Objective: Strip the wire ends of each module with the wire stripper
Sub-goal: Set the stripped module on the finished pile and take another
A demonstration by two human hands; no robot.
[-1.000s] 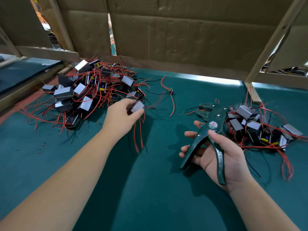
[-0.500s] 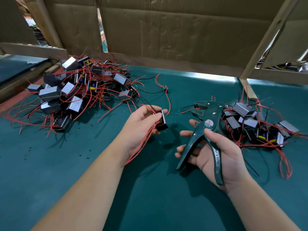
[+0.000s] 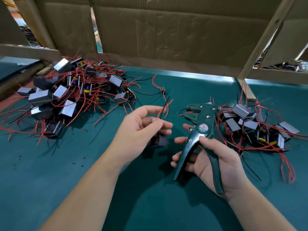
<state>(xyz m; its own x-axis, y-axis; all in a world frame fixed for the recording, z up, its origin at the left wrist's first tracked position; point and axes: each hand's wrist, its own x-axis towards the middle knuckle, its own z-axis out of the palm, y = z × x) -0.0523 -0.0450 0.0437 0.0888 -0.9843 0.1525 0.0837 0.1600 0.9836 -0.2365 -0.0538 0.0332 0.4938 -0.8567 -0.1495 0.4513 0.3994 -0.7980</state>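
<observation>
The module (image 3: pixel 159 139) being worked on is hanging low behind the fingers of the left hand (image 3: pixel 138 130), just above the worktop (image 3: pixel 50 180). That hand's grip is pinching its red and black wires (image 3: pixel 162 111) between thumb and fingertips, with the loose ends pointing up toward the wire stripper (image 3: pixel 202 125). The right hand (image 3: pixel 218 164) is wrapping its grip around the stripper's handles, which are standing spread. The tool's jaws are gaping toward the wire ends without touching them. The person is probably lining up one wire for stripping. The next move is calling for feeding a single end squarely between the jaws, keeping the other wires clear, then squeezing the handles. No bin or tray is showing: a big heap of modules (image 3: pixel 70 97) is lying loose on the worktop to the left and a smaller heap (image 3: pixel 250 124) is lying to the right, just beyond the stripper. Dark and red scraps (image 3: pixel 83 162) are dotting the green surface nearby, and cardboard walls (image 3: pixel 166 34) are closing off the back
</observation>
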